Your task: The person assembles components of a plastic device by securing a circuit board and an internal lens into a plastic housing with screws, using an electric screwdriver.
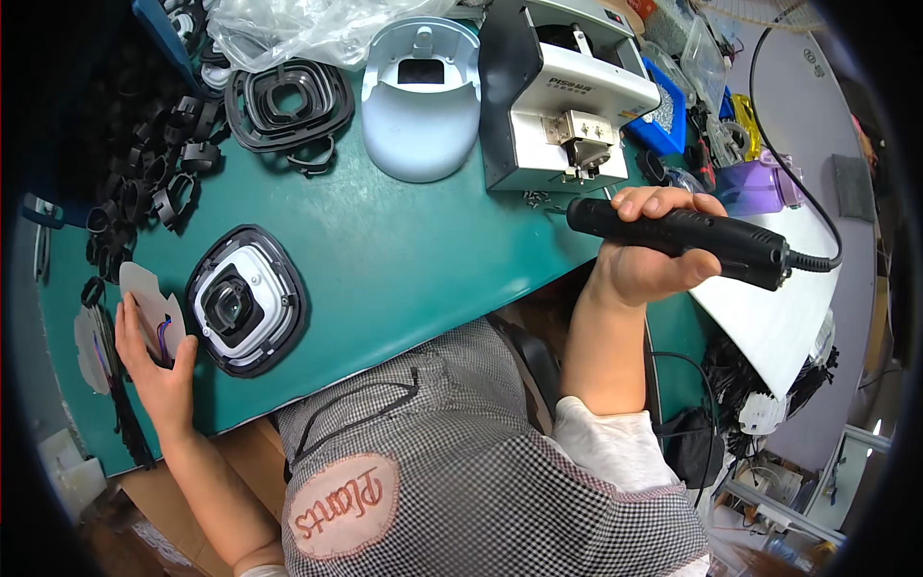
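Observation:
My right hand (663, 240) is wrapped around a black electric screwdriver (702, 238). Its thin bit points left, close to the screw feeder (577, 96) and a few loose screws (536, 199) on the green mat. At the left, my left hand (159, 370) holds a thin light-grey plate (144, 288) between thumb and fingers, tilted up. A blue-purple wire shows on the plate's face. Just right of that hand lies a rounded black housing (291, 317) with a white inner frame (261, 277) and a dark lens-like centre.
Black ring-shaped parts (173, 197) pile at the far left. Black frames (288, 101) and a light-blue shell (418, 144) stand at the back. Behind the feeder is a blue tray (673, 135) of screws. The screwdriver's cable (817, 216) loops at the right.

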